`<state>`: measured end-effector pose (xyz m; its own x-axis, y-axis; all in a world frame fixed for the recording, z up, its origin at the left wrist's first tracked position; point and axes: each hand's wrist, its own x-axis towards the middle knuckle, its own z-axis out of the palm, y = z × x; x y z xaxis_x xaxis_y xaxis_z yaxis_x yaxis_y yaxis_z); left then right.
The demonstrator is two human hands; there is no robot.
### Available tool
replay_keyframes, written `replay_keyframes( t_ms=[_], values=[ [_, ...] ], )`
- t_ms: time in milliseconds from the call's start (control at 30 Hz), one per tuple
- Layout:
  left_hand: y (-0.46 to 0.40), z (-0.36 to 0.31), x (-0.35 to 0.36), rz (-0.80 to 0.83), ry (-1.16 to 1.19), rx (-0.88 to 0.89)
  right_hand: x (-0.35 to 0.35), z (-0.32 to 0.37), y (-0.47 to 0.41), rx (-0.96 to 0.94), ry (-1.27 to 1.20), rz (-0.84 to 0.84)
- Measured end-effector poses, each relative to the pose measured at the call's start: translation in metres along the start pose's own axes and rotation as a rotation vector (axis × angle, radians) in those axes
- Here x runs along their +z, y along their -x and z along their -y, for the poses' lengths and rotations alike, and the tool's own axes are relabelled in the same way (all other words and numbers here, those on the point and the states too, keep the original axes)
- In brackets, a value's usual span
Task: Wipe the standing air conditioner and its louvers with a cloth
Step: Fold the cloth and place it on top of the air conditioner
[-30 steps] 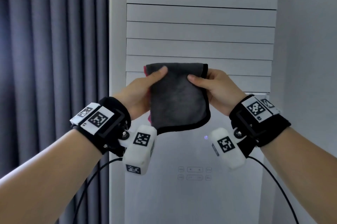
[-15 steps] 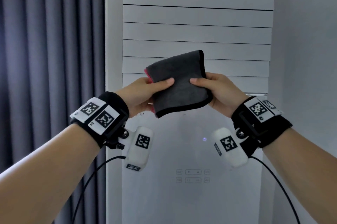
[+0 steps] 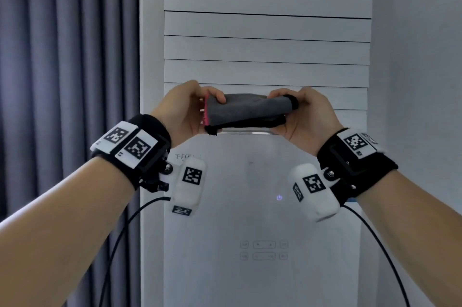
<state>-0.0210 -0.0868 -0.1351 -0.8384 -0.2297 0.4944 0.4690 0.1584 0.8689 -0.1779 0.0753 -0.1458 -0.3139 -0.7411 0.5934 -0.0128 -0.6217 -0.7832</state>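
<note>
A tall white standing air conditioner (image 3: 262,181) fills the middle of the view, with several horizontal louvers (image 3: 266,49) across its upper half. In front of the lowest louvers I hold a grey cloth (image 3: 250,110) with a black hem and a pink edge, folded into a flat bundle. My left hand (image 3: 186,111) grips its left end and my right hand (image 3: 303,116) grips its right end. The cloth is held level, just off the unit's face.
Grey curtains (image 3: 67,69) hang to the left of the unit and a pale wall (image 3: 420,56) is on the right. A control panel (image 3: 263,250) with a small lit power light (image 3: 279,197) sits on the lower front. Black cables trail from both wrist bands.
The cloth hung open between both hands, then its lower part was brought up and over. Now it is a folded bundle, held level and slightly higher.
</note>
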Motion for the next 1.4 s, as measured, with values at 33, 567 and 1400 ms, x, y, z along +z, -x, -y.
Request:
replay_keyframes(
  t_ms=[33,567,1400],
  values=[
    [-0.003,-0.004,0.001,-0.022,-0.033,-0.013,0.001,0.003,-0.003,0.014,0.065,-0.015],
    [-0.049,-0.068,0.022,-0.400,-0.163,0.340,0.028,0.051,-0.036,-0.701,1.472,-0.277],
    [-0.114,-0.166,0.038,-0.687,-1.540,1.000,0.033,0.152,-0.102,-1.250,2.096,-0.485]
  ],
)
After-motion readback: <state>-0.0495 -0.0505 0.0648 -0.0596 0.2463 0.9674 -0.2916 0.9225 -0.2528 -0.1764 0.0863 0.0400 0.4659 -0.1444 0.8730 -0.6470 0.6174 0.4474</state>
